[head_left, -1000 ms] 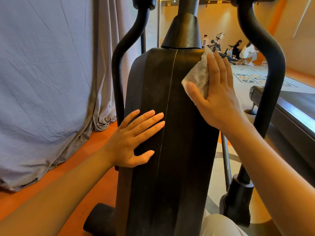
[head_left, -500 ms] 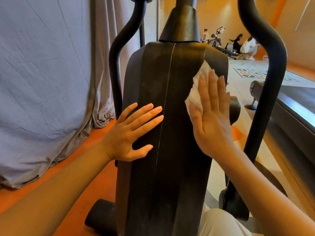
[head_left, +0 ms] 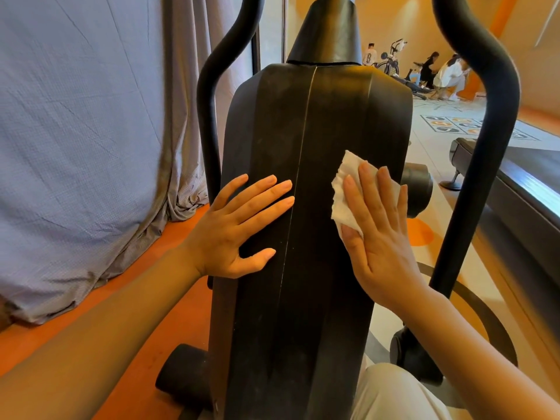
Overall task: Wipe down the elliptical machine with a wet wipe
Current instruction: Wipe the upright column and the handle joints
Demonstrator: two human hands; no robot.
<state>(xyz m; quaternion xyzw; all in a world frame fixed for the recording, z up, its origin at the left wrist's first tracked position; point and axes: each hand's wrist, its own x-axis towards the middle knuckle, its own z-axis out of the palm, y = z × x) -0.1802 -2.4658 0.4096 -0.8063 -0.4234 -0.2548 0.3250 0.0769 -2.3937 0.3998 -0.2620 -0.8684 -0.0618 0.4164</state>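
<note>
The elliptical machine's tall black housing [head_left: 303,122] fills the middle of the view, with a thin seam down its centre. My right hand [head_left: 380,237] lies flat on the housing's right half, fingers straight, pressing a white wet wipe [head_left: 344,195] against it; the wipe shows above and left of my fingers. My left hand [head_left: 239,228] rests flat on the left half, fingers spread and holding nothing. Curved black handlebar arms rise on the left [head_left: 212,86] and right [head_left: 485,116] of the housing.
A grey curtain [head_left: 85,131] hangs to the left over an orange floor [head_left: 145,286]. A treadmill deck [head_left: 524,189] stands at the right edge. Several people and exercise bikes [head_left: 430,71] are far back on the right. My knee in light trousers [head_left: 397,392] is at the bottom.
My right hand has slid the wipe down the right side of the housing, from near the top to the middle. My left hand stays flat in place.
</note>
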